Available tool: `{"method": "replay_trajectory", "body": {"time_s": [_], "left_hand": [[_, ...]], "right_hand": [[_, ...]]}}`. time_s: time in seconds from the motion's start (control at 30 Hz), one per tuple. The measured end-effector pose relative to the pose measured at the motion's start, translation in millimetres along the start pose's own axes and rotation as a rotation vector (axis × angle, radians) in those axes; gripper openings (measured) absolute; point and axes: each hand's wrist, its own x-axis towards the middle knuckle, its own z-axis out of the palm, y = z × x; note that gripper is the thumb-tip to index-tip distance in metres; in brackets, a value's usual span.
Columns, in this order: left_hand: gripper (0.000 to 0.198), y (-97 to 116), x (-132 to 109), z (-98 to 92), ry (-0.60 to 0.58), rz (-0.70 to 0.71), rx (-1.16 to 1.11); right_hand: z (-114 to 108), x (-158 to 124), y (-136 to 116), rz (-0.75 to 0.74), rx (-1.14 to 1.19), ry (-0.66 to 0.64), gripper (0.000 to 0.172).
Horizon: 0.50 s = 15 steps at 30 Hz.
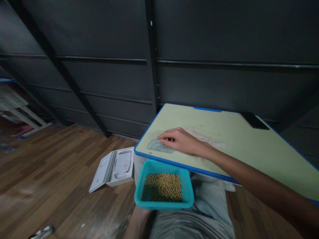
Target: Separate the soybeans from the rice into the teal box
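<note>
My right hand (178, 140) rests on the pale yellow tabletop (231, 146), its fingertips touching a clear protractor (159, 146) near the table's left front corner. The thumb and fingers are curled, the thumb on the protractor's right part. Just below the table edge is a turquoise basket (188, 192) with many round tan beans (165, 186) inside. My left forearm rises to the underside of the basket at the bottom of the view. Only a sliver of my left hand (143, 211) shows there, and its fingers are hidden beneath the basket.
A black phone (253, 120) lies at the table's far right. On the wooden floor (69, 166), left of the basket, sits an open white box (122, 166). A dark panelled wall (119, 76) stands behind the table. White metal legs (32, 116) show at the far left.
</note>
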Motion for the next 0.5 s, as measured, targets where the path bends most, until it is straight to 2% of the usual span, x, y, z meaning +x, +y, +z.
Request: {"method": "replay_trajectory", "body": {"time_s": [0.17,0.3,0.4,0.5], "left_hand": [[0.063,15,-21,18.3,0.132,0.042,-0.083],[0.055,13,-28,27.5,0.157,0.068,-0.099],[0.056,5,-21,22.4,0.208,0.041,-0.101],[0.052,-10,0,1.1,0.228,0.067,-0.058]], "right_hand": [[4,6,-10,-0.021,0.054,-0.069,0.026],[-8,-4,-7,0.011,0.084,-0.025,0.025],[-23,-19,6,0.097,0.093,0.059,0.023],[-40,-38,19,0.193,0.116,0.115,0.021]]}}
